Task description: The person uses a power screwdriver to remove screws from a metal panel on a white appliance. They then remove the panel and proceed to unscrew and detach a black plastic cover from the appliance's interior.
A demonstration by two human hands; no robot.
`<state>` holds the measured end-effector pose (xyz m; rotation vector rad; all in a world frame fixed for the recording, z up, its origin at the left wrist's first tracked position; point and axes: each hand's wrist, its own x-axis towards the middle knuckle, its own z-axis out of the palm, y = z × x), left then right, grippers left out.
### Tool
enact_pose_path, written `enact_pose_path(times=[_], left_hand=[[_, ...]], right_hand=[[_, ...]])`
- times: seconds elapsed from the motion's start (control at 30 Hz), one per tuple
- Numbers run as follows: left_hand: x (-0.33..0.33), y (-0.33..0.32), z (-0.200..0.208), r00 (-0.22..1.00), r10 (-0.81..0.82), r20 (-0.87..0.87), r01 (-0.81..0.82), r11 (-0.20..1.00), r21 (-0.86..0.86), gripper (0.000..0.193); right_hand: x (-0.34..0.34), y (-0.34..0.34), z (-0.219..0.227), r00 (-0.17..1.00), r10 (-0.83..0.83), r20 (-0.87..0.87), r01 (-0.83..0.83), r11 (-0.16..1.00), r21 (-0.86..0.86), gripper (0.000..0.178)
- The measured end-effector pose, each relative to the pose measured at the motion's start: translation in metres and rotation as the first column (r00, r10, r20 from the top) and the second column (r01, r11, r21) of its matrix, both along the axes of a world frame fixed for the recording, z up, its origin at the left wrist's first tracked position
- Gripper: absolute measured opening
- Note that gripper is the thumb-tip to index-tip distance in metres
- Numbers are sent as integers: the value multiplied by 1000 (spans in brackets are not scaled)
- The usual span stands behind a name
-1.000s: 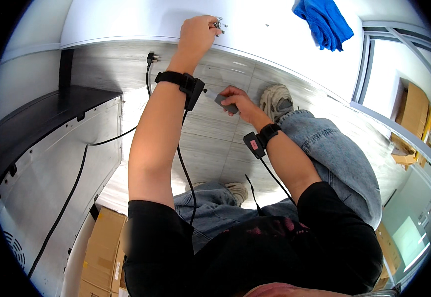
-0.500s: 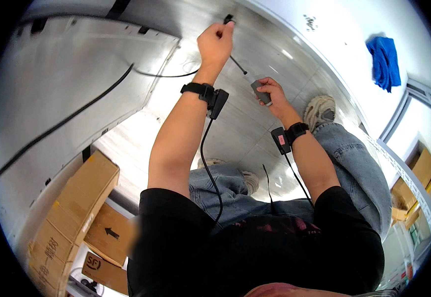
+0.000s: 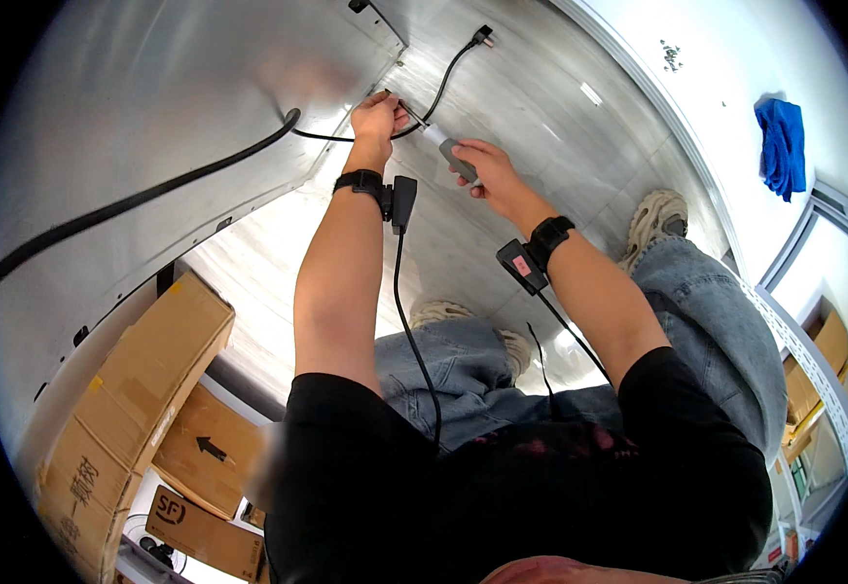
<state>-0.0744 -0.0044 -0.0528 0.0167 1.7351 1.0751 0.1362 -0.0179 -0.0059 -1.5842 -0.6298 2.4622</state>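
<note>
My right hand (image 3: 489,175) is wrapped round the grey handle of a screwdriver (image 3: 458,162), its thin shaft pointing up and left. Close to the shaft's tip, my left hand (image 3: 376,121) is closed in a pinch beside the edge of a large metal panel (image 3: 200,97). What its fingers hold is too small to make out. A black power cable (image 3: 151,206) comes out from the panel side and passes behind my left hand. Beyond both hands, its plug (image 3: 482,36) lies loose on the floor.
Cardboard boxes (image 3: 142,360) are stacked at the lower left beside the panel. A blue cloth (image 3: 781,146) is on the white surface at the right. My shoes (image 3: 655,226) stand on the grey floor (image 3: 560,127). Thin cables run from the black wrist devices (image 3: 404,202).
My left hand has let go of the plug and moved down and left to the panel's edge. My right hand has brought the screwdriver up and left, close to the left fingers.
</note>
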Motion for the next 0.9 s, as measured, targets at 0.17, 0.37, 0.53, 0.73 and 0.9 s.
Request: enact_pose_path(times=[0.17, 0.37, 0.53, 0.73, 0.9], left_hand=[[-12, -2, -13, 996, 58, 63, -56, 998, -36, 23], [-19, -4, -22, 988, 108, 111, -112, 993, 27, 30], [-18, -1, -20, 984, 130, 124, -135, 991, 26, 35], [-20, 0, -24, 979, 167, 115, -167, 986, -4, 34], [-21, 0, -25, 975, 181, 125, -183, 983, -2, 32]], right_hand=[[-12, 5, -7, 998, 42, 39, -41, 999, -18, 33], [-12, 4, -22, 998, -60, -14, 59, 997, -56, 31], [-9, 4, -20, 996, -81, -43, 78, 995, -69, 29], [-14, 5, -26, 994, -92, -64, 84, 990, -112, 28], [-12, 7, -31, 995, -80, -65, 70, 987, -145, 30]])
